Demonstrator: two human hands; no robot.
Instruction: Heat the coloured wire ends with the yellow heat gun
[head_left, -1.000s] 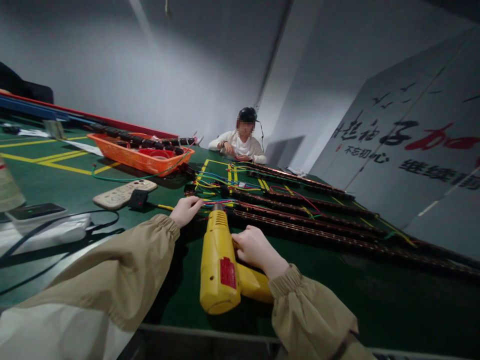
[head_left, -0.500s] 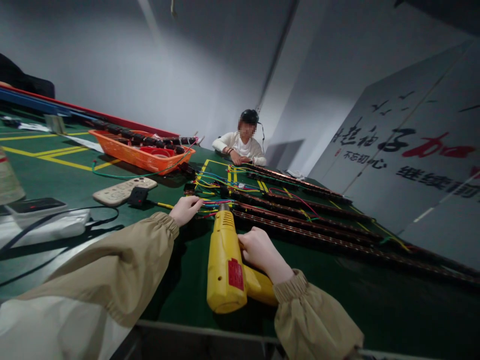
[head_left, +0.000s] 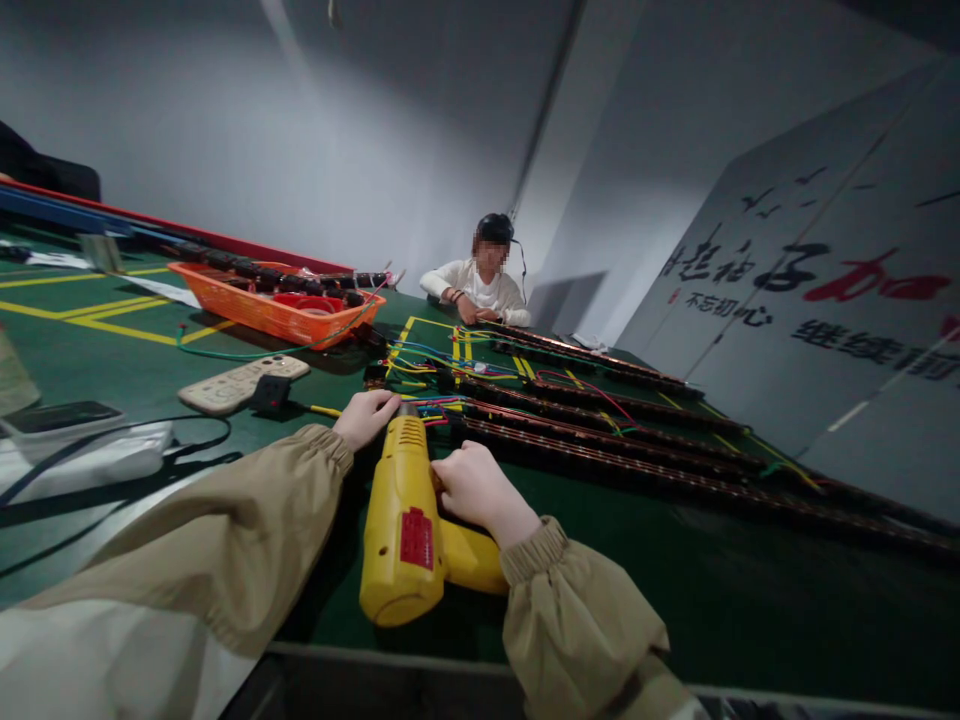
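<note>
My right hand (head_left: 471, 487) is closed round the handle of a yellow heat gun (head_left: 402, 520), whose nozzle points away from me at a bundle of coloured wires (head_left: 439, 403). My left hand (head_left: 363, 416) rests curled on the green table (head_left: 112, 345) just left of the nozzle, with its fingertips pinched at the near ends of those wires. Several long dark strips (head_left: 600, 440) run from the wires towards the right.
An orange tray (head_left: 262, 315) of dark parts stands at the back left. A beige remote (head_left: 236, 385), a black plug (head_left: 270, 393) and a white power strip (head_left: 82, 450) with black cables lie at left. Another person (head_left: 480, 285) sits at the table's far end.
The heat gun and my right hand have shifted left, closer to my left hand. My left hand stays at the wire ends.
</note>
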